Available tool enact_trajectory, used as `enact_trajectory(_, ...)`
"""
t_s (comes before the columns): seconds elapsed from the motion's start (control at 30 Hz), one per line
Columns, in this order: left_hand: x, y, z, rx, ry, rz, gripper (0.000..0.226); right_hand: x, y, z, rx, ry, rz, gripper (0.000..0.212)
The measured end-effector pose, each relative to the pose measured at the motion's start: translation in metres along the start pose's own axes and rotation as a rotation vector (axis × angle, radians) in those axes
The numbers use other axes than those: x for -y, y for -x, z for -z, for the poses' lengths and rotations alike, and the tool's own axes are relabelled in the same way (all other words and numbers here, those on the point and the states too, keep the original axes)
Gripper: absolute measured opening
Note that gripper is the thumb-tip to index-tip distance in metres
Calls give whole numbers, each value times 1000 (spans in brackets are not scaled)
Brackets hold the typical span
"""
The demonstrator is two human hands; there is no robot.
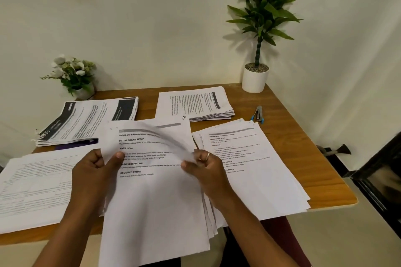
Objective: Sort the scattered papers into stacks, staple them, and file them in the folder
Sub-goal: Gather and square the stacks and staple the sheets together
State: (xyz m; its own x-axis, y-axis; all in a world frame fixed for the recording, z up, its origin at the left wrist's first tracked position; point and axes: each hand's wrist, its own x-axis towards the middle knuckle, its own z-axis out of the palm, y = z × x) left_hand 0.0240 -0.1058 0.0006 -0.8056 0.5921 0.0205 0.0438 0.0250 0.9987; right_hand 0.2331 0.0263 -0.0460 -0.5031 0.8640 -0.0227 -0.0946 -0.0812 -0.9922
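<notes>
I hold a thick bundle of printed papers (pixel 152 197) over the near edge of the wooden table (pixel 303 136). My left hand (pixel 95 171) grips the bundle's left side with the thumb on top. My right hand (pixel 206 169) pinches a blurred top sheet (pixel 171 143) that curls up off the bundle. Sorted stacks lie around: one at the right (pixel 260 169), one at the back centre (pixel 195 104), a dark-headed stack at the back left (pixel 86 119), and table-printed sheets at the near left (pixel 39 184). A blue-tipped stapler (pixel 258 114) lies at the back right.
A tall green plant in a white pot (pixel 255 80) stands at the table's back right corner. A small white flower pot (pixel 76 76) stands at the back left. A purple folder edge (pixel 71 146) shows under the dark-headed stack. Dark furniture (pixel 377 180) stands right of the table.
</notes>
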Motion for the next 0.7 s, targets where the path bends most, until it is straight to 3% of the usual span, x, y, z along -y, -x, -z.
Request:
enact_trajectory(0.1,2,4,-1,-3,-14,24,9,-8,4,-1,32,139,47,33)
enact_trajectory(0.47,-5,8,-4,-9,6,64,8,7,8,-2,3,54,18,30)
enact_trajectory(0.57,-9,9,-5,-12,4,54,7,8,9,-4,-8,-3,10,19)
enact_trajectory(0.7,-16,9,-4,-22,63,71,12,9,9,-6,-15,-144,-45,56)
